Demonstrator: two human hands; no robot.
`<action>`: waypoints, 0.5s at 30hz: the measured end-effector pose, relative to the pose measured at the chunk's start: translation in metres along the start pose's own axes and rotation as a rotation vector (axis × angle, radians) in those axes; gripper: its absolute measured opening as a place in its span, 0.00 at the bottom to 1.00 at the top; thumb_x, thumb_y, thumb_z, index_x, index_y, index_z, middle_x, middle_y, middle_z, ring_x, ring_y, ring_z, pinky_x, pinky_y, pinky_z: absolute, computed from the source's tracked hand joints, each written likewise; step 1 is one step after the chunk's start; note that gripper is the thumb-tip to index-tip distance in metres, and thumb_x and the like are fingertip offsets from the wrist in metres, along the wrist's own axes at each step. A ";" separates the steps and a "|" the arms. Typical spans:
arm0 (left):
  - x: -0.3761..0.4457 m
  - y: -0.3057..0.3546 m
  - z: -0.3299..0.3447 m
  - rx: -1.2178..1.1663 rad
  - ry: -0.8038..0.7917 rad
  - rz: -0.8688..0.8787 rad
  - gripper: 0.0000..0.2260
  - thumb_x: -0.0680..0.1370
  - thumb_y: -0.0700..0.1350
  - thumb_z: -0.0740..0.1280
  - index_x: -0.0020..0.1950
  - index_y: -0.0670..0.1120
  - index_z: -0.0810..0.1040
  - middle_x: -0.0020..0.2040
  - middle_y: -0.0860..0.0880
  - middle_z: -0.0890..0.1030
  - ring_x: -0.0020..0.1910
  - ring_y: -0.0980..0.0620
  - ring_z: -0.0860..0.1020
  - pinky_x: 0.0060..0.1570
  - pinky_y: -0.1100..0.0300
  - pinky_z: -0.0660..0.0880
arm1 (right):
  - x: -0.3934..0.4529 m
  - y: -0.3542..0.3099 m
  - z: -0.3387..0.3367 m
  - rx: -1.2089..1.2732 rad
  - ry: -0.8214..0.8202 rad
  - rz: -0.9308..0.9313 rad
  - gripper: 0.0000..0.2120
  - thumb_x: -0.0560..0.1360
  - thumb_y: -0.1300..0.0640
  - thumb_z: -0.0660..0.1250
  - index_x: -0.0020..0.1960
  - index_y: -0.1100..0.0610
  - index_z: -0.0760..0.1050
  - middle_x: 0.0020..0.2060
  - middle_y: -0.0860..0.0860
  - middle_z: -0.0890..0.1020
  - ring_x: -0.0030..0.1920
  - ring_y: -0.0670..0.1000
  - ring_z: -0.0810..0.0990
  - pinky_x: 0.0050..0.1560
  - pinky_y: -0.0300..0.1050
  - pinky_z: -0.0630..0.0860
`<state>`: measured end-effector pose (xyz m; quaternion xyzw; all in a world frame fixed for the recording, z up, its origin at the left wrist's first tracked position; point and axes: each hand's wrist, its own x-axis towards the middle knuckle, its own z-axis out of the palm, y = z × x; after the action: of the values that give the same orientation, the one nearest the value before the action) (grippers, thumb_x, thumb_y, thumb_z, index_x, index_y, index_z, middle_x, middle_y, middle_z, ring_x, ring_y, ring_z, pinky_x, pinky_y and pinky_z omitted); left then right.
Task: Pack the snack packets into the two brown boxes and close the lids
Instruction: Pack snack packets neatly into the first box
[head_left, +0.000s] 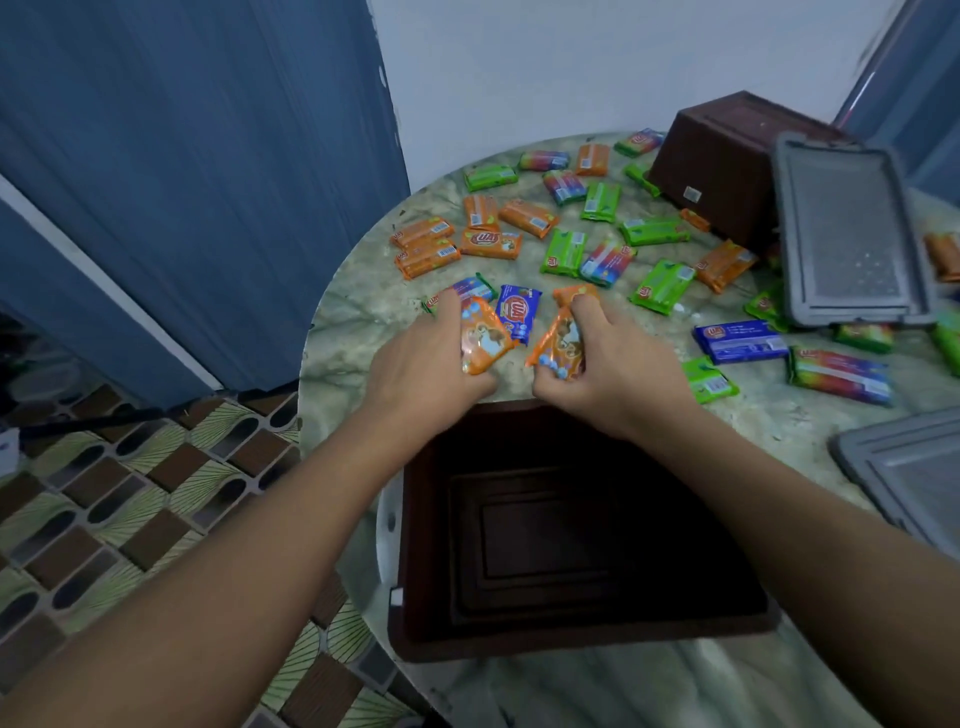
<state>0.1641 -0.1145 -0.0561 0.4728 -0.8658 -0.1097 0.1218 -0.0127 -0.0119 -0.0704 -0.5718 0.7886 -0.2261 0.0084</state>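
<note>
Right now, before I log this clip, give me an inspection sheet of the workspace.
Surface: round marbled table, mostly covered.
Job's things: near brown box open, empty; far brown box upside down; two grey lids lying off; snack packets scattered.
Clutter: nothing seen beyond the packets.
Grips: left hand holds an orange packet; right hand holds another.
Cables: one possible dark cable on the floor, unclear.
Surroundings: blue curtain, patterned floor tiles, white wall.

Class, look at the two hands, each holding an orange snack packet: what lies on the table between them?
In the head view, a blue snack packet lies on the marble-patterned table between the left hand and right hand.
</note>
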 end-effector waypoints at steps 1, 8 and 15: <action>-0.015 0.003 -0.002 -0.031 -0.011 -0.004 0.27 0.66 0.57 0.73 0.56 0.51 0.63 0.48 0.49 0.79 0.45 0.41 0.79 0.37 0.51 0.72 | -0.015 0.000 -0.001 0.016 0.012 0.000 0.32 0.67 0.35 0.67 0.65 0.49 0.67 0.53 0.50 0.77 0.50 0.61 0.80 0.41 0.51 0.73; -0.097 0.013 0.027 0.048 -0.279 0.149 0.30 0.65 0.60 0.73 0.61 0.54 0.62 0.53 0.52 0.75 0.52 0.45 0.78 0.42 0.53 0.72 | -0.076 0.025 0.018 0.032 -0.328 -0.138 0.31 0.62 0.40 0.75 0.57 0.50 0.65 0.47 0.47 0.76 0.47 0.56 0.81 0.40 0.50 0.75; -0.087 0.008 0.078 0.297 -0.429 0.247 0.33 0.72 0.55 0.74 0.71 0.52 0.62 0.61 0.47 0.72 0.61 0.44 0.72 0.56 0.48 0.71 | -0.078 0.042 0.046 -0.256 -0.464 -0.254 0.33 0.70 0.42 0.75 0.69 0.51 0.66 0.60 0.53 0.74 0.60 0.57 0.73 0.53 0.52 0.74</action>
<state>0.1783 -0.0309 -0.1368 0.3426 -0.9293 -0.0639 -0.1224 -0.0113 0.0526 -0.1462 -0.6987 0.7099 0.0127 0.0879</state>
